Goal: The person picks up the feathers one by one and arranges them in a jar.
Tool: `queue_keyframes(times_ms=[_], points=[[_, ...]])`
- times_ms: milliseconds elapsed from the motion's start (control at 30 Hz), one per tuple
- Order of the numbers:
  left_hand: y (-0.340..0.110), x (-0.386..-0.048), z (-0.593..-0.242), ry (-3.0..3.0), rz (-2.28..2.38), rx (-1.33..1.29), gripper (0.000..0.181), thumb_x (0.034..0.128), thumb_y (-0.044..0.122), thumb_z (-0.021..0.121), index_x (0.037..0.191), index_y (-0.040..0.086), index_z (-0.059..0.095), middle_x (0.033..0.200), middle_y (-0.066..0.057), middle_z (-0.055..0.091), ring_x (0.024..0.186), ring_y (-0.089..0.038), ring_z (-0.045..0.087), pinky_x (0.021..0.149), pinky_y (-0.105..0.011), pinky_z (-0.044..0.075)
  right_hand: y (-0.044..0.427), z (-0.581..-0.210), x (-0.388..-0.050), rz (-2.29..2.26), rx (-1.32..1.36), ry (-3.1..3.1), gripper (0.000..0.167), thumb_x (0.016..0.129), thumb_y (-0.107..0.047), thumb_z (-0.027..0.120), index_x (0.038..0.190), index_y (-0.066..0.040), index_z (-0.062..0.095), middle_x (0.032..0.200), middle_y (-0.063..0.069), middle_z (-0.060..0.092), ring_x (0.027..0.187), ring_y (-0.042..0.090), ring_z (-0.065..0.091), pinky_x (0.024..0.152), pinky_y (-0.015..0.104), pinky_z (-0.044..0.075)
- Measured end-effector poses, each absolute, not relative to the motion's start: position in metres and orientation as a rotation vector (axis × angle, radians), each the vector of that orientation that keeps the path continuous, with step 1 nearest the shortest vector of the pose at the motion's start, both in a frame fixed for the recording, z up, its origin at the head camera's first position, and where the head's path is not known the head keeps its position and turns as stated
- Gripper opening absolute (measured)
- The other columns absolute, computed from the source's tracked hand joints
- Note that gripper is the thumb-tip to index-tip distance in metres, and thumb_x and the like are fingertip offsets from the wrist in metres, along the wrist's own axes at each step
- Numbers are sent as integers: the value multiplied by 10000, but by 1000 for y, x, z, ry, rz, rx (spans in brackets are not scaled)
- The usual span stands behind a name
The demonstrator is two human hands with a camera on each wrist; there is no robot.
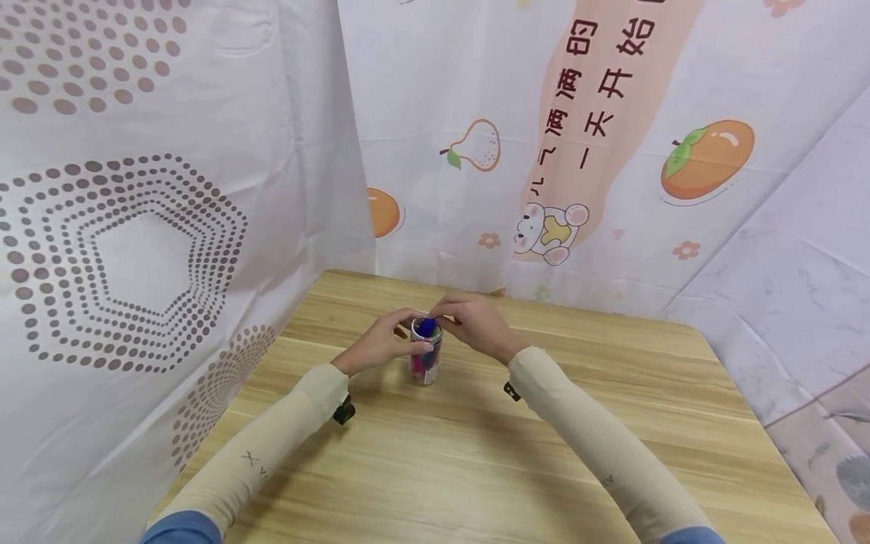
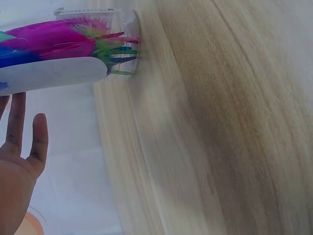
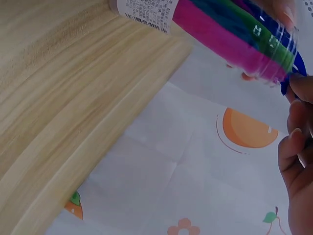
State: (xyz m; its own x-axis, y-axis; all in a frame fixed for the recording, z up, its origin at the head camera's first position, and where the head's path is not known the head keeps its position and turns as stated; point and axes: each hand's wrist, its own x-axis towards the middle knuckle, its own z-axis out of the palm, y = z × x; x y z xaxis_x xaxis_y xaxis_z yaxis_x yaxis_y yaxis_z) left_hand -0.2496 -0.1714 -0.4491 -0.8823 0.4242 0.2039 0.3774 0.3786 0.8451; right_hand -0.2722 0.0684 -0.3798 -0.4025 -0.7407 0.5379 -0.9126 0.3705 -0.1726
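Note:
A clear plastic jar [image 1: 425, 370] packed with coloured feathers stands upright on the wooden table. My left hand [image 1: 382, 345] grips it near the top, thumb on the near side and fingers behind. In the left wrist view, magenta feathers [image 2: 58, 41] with green, frayed bases show through the wall. At the jar's mouth my right hand [image 1: 476, 323] pinches a blue feather [image 3: 299, 64] between thumb and finger; part of that feather sticks out over the rim. A white barcode label [image 3: 149, 13] is on the jar's lower side. The feather's lower end is hidden among the others.
The wooden table [image 1: 421, 461] reaches out to both sides and toward me. White curtains printed with fruit and dots hang along its back [image 1: 435, 227] and left side [image 1: 272, 227]. Small black devices [image 1: 344, 410] sit at both wrists.

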Motion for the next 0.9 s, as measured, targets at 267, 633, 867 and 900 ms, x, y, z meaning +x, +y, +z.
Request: queue_keyframes(times_ms=[267,633,867,900], points=[[-172,-250,-450,2568,1522,778,458,904,512,766,1315,375,617,1216,111,649,1090,-145,582,996,-436,459,58,-386,-273,557,1509,-2319,155,953,-56,741,1073,-120,814,1052,-7,748,938,126,713,800,260,574],[-171,-251,-448,2564,1537,786,433,905,494,774,1281,332,634,1181,81,651,1073,-154,584,998,-429,459,48,-380,-271,461,1594,-2344,141,962,-35,719,1042,-101,816,1055,17,740,986,157,714,849,275,573],[-170,-249,-447,2571,1533,789,403,899,478,787,1244,327,643,1153,76,653,1056,-146,585,992,-422,461,44,-376,-269,380,1617,-2375,139,944,-24,739,1014,-113,818,1047,18,754,987,172,723,861,298,576],[-170,-248,-447,2571,1536,789,400,899,470,790,1242,324,644,1149,71,653,1054,-149,583,992,-429,460,43,-375,-269,377,1623,-2378,144,942,-18,739,1018,-111,818,1051,21,756,991,176,723,864,302,576]])
